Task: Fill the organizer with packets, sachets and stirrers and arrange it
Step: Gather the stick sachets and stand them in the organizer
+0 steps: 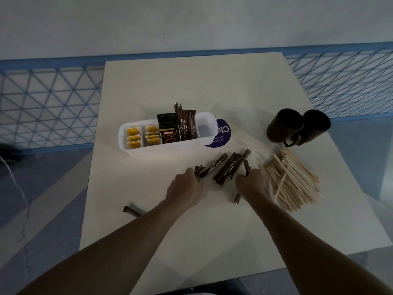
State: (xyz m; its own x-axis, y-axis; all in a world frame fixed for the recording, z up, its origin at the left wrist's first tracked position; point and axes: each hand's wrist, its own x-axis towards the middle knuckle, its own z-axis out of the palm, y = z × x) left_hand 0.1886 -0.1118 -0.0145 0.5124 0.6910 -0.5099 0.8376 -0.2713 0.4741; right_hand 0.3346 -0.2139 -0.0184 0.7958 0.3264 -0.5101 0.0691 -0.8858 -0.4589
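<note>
Before the organizer (127, 143), left hand (187, 188) and right hand (253, 184) each grip brown sugar sachets (223, 169).

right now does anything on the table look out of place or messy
Yes. One sugar stick lies alone beside the left forearm, another by the right wrist, both apart from the other sugar sticks. The stirrers are a loose, splayed heap, and the organizer's right end compartment is empty.

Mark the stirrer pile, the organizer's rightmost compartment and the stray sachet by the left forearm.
stirrer pile (291, 179): head view, middle of the heap.
rightmost compartment (207, 127): head view, its bare inner wall.
stray sachet (130, 211): head view, its exposed left part.
</note>
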